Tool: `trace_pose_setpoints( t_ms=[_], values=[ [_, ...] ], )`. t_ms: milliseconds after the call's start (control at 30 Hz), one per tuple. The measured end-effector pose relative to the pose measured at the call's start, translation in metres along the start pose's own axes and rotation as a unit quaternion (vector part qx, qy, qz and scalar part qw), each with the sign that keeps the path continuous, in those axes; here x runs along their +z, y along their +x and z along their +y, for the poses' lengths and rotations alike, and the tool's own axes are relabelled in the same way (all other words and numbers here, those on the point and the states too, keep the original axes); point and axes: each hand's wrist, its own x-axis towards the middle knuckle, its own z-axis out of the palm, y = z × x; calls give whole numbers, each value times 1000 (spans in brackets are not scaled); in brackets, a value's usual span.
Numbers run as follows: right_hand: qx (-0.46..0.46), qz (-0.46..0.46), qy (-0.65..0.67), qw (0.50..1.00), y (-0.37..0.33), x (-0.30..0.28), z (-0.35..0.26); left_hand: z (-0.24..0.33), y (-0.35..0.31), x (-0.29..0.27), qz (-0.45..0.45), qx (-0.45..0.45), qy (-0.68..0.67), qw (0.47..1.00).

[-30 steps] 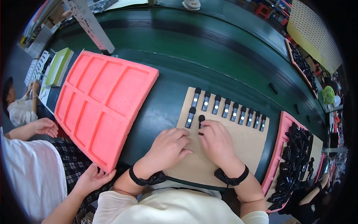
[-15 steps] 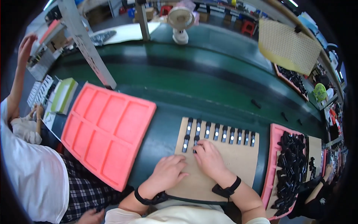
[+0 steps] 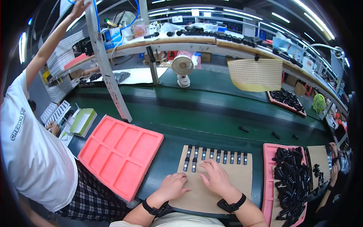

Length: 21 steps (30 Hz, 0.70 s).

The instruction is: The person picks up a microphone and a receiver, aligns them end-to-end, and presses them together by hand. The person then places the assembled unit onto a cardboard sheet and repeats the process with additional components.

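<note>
A brown cardboard sheet (image 3: 242, 185) lies before me on the green bench. Small black stick-shaped pieces (image 3: 218, 156), each with a wider black end and a pale spot, stand in a row along its far edge. Two more, including a black piece (image 3: 194, 165), form a short second row at the left. My left hand (image 3: 174, 185) rests over the sheet's left part, fingers loosely bent and thumb apart, holding nothing visible. Just right of the second row hovers my right hand (image 3: 217, 177), its fingers and thumb apart with nothing visible between them.
At left lies a pink foam tray (image 3: 132, 181) with bare compartments. On the right, another pink tray (image 3: 267, 181) holds a heap of black pieces (image 3: 289, 178). Loose black pieces (image 3: 276, 135) lie beyond. A fan (image 3: 182, 68) stands at the back; a co-worker (image 3: 38, 151) stands left.
My right hand has let go of the second piece in the short row and moved slightly right of it. The view has tilted upward, and the co-worker's raised arm now reaches the post.
</note>
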Motion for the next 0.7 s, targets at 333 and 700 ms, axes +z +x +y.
trace_pose_setpoints(
  t_ms=[333,700],
  values=[
    [15,42,158,986,25,-83,10,2,31,-96,87,112,-155,978],
    [45,229,367,901,202,-279,8,45,208,-332,261,151,-520,799]
  ],
)
